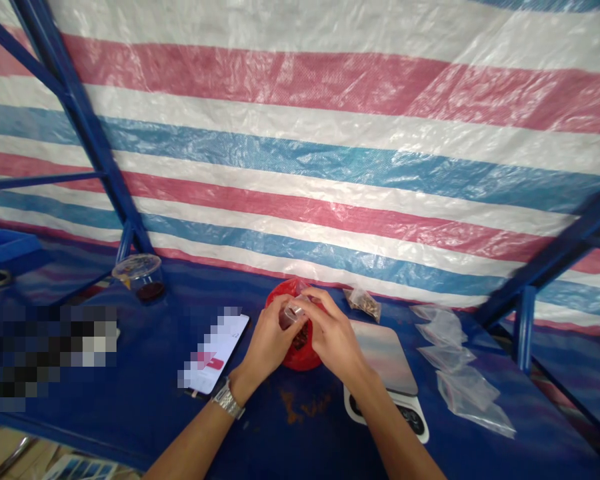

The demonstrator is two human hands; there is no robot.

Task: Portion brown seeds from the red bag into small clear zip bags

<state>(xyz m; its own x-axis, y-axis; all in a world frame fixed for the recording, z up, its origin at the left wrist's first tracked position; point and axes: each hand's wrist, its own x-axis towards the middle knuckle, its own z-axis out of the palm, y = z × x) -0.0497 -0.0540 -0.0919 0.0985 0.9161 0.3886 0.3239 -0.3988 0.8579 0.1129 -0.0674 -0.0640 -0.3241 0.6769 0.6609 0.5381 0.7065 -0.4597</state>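
Observation:
Over a red bowl (304, 363) with brown bits inside, a small clear plastic bag (294, 311) is pinched between my two hands. My left hand (273, 337), with a metal watch at its wrist, closes on the bag's left side. From the right, my right hand (333, 327) grips the bag's upper edge with bent fingers. The bag's lower part is partly hidden by my fingers, and I cannot tell what is in it. Beside my right forearm stands a kitchen scale (387, 357), its front display partly covered by the arm.
A filled zip bag (363, 303) lies behind the scale; several flat zip bags (473, 397) lie to its right. Left of the bowl is a lit phone (225, 347). Farther left stands a clear tub (147, 277) with dark contents. Brown powder (300, 407) marks the blue table.

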